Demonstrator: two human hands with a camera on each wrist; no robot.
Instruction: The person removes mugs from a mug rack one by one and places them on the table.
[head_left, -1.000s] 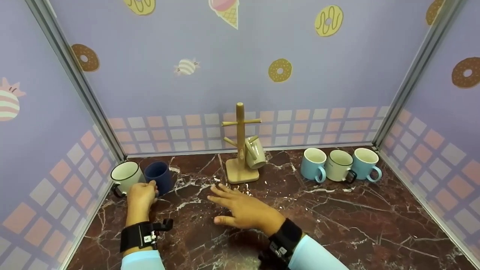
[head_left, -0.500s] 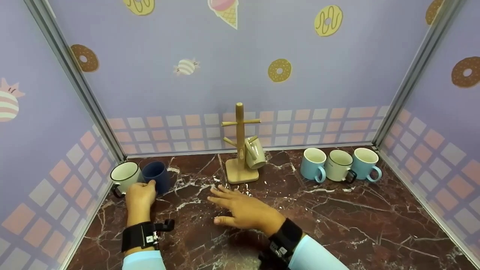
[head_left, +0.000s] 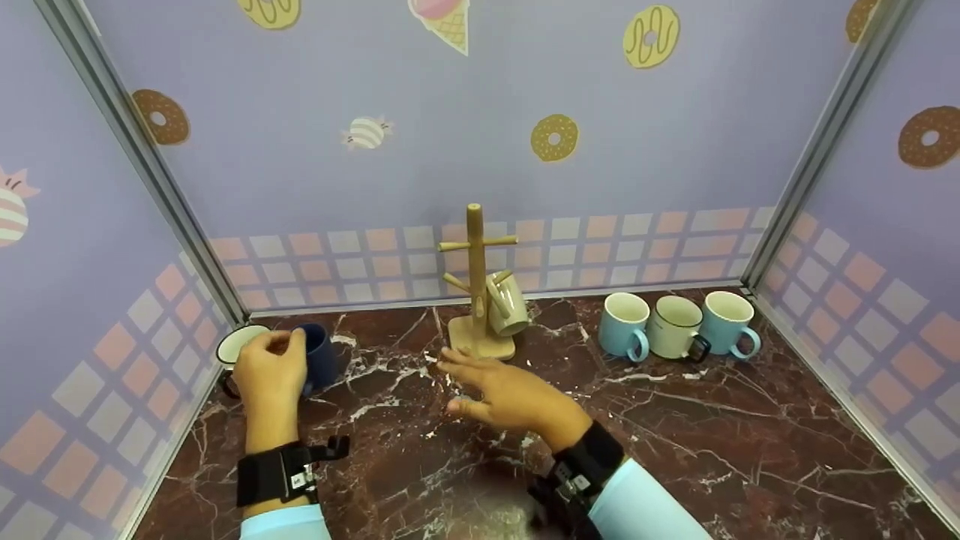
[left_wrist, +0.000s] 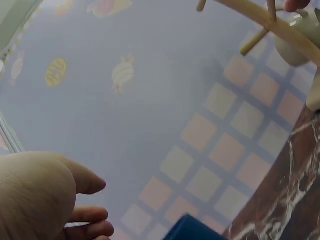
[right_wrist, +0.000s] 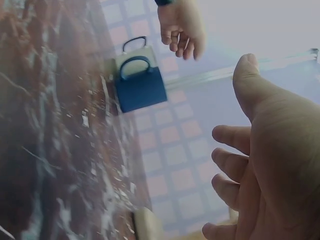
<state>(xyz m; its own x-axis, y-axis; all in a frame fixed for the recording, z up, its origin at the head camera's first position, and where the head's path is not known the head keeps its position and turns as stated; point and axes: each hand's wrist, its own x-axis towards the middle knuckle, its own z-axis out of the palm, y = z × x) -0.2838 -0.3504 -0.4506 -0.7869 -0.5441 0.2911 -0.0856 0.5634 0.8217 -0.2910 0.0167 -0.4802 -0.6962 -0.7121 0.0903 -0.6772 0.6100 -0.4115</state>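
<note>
My left hand point(head_left: 270, 375) is raised in front of two mugs at the left, its fingers loosely bent with nothing between them. Apart from it stands a dark blue mug point(head_left: 321, 364), upright on the table; the right wrist view shows the handle of this blue mug point(right_wrist: 142, 90) and a gap below the left hand point(right_wrist: 181, 27). Beside it is a cream mug point(head_left: 236, 346) with a dark rim, partly hidden by the hand. My right hand point(head_left: 517, 394) hovers, fingers spread and holding nothing, in front of the wooden mug tree point(head_left: 475, 262).
A cream mug point(head_left: 510, 307) hangs tilted on a lower right peg of the tree. Toward the right stand a light blue mug point(head_left: 622, 326), a cream mug point(head_left: 671, 330) with a black handle and another light blue mug point(head_left: 724, 326). Patterned walls point(head_left: 360, 187) enclose the marbled table point(head_left: 712, 450).
The dark blue mug shifted slightly left, against the cream mug. My left hand has since let go of it and lifted. The right hand has moved a little right and up.
</note>
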